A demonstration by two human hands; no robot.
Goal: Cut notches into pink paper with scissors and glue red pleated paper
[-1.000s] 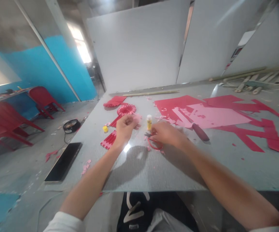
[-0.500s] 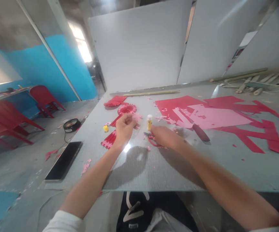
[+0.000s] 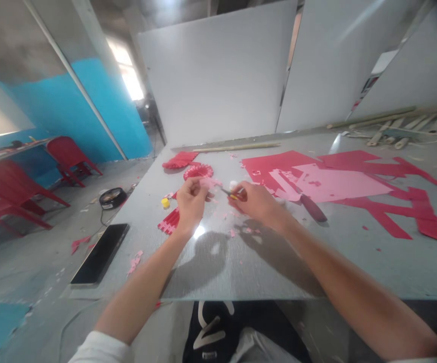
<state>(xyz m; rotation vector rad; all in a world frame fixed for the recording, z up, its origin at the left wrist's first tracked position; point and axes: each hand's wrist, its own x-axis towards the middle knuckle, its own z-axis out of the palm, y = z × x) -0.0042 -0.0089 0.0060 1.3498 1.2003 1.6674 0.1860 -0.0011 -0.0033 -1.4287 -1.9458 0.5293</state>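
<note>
While your left hand [image 3: 190, 202] pinched pink paper [image 3: 208, 182] above the table [image 3: 279, 275], nearer its left edge than right, your right hand [image 3: 258, 203] gripped scissors [image 3: 226, 192] pointing toward it; a slip could have torn the paper or toppled the glue stick [image 3: 233, 184].

Two red chairs [image 3: 6, 179] stand left of a black phone [image 3: 100, 254].

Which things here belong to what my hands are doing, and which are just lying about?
Likely in the job:
pink paper in left hand
scissors in right hand
glue stick

Likely just lying about:
phone
wooden stick
</note>
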